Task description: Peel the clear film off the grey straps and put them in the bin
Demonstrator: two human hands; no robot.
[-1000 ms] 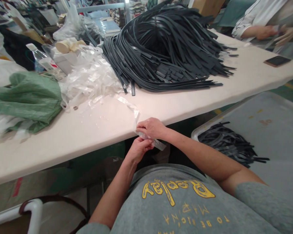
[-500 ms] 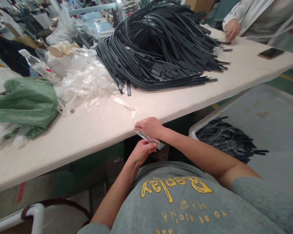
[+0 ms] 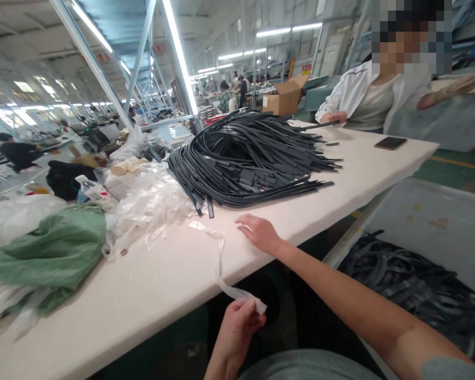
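Strip of whitish film (image 3: 231, 290), pinched in the left hand (image 3: 237, 323), hangs slack from the table (image 3: 154, 285) and could twist or slip if that grip loosens, since the right hand (image 3: 262, 234), fingers parted, seemingly holds nothing.

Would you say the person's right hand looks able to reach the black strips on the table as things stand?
Probably yes: the right hand appears free, and nothing seems to stand between it and the black strips.

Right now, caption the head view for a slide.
Left hand holding a pale strip that trails onto the table, right hand open near a heap of dark straps.
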